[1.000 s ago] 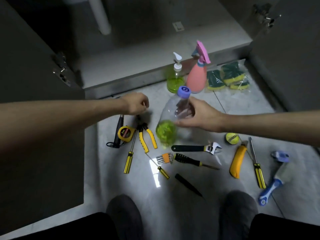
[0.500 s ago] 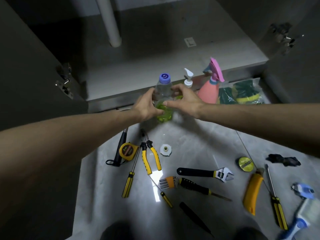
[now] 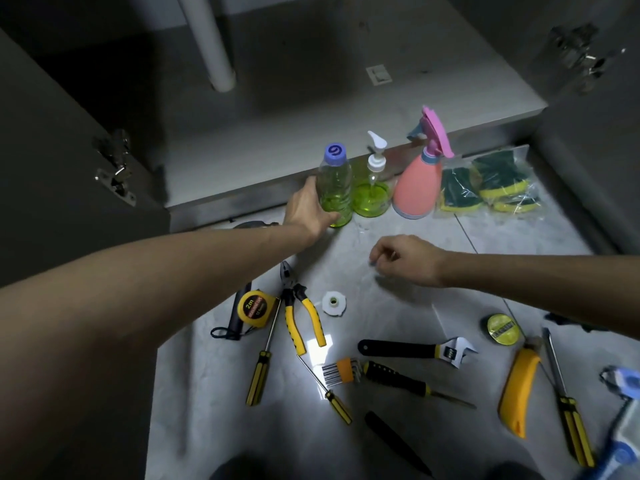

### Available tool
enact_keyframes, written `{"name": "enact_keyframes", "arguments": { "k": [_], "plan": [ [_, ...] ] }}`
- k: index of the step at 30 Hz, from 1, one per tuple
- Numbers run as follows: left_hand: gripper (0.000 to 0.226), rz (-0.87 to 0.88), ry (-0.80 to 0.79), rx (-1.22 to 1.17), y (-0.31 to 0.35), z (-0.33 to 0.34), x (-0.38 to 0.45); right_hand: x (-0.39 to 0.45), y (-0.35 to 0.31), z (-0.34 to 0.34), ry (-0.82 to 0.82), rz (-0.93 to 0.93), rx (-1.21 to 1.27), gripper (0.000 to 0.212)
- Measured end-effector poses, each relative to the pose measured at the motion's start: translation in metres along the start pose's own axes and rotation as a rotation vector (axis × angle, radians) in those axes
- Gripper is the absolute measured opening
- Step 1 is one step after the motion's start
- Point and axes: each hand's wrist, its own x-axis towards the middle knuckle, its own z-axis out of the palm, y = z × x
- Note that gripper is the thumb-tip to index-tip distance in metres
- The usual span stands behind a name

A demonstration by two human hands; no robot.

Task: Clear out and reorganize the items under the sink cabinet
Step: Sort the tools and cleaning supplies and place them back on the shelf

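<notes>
Your left hand was closed around the lower part of the clear bottle, setting it upright on the floor just beside the pump bottle, probably so that the liquids made one row before the empty cabinet; the pink sprayer and the bagged sponges continued this row. Your right hand hung free and loosely curled, holding nothing. The bottle was thin ribbed plastic with green liquid inside; the metal tools lay apart, nearer to you
</notes>
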Motion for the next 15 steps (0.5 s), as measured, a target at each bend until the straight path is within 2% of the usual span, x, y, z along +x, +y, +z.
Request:
{"name": "enact_keyframes", "arguments": {
  "k": [5, 7, 10, 15],
  "plan": [
    [0.073, -0.055, -0.053, -0.052, -0.004, -0.003, 0.0, 0.003, -0.005, 0.013, -0.253, -0.072, -0.219, 0.023],
    [0.074, -0.07, -0.087, -0.017, -0.005, -0.008, -0.002, 0.005, -0.009, 0.017, -0.295, -0.137, -0.281, 0.021],
    [0.065, -0.124, -0.142, 0.118, -0.009, -0.022, -0.008, 0.012, -0.023, 0.023, -0.252, -0.263, -0.292, 0.015],
    [0.017, -0.273, -0.154, 0.249, -0.044, -0.062, -0.056, 0.045, -0.057, 0.049, -0.114, -0.542, -0.247, 0.012]
  ]
}}
